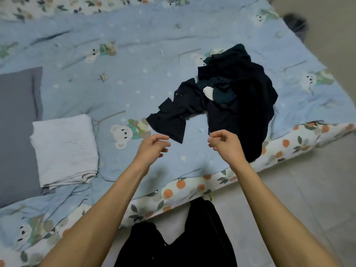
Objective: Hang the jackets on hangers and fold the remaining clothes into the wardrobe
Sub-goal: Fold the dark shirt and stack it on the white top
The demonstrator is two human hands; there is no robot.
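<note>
Both the left hand (154, 144) and right hand (224, 141) hovered loosely curled, empty. The crumpled dark fabric clothes pile (231, 97) overhung the bed's (134, 45) near edge; a careless tug risked slippage floorward.

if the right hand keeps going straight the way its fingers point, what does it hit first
Most likely the dark clothes pile: the right hand hovers with loosely curled fingers just short of the pile's near edge on the blue quilt. Height above the bed is unclear.

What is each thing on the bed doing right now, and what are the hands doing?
Dark clothes pile: crumpled, unfolded, near the bed's edge.
White towel: folded flat on the duvet.
Blue koala duvet: spread out, wrinkled.
Left hand: loosely curled, empty.
Right hand: loosely curled, empty, beside the pile.
</note>
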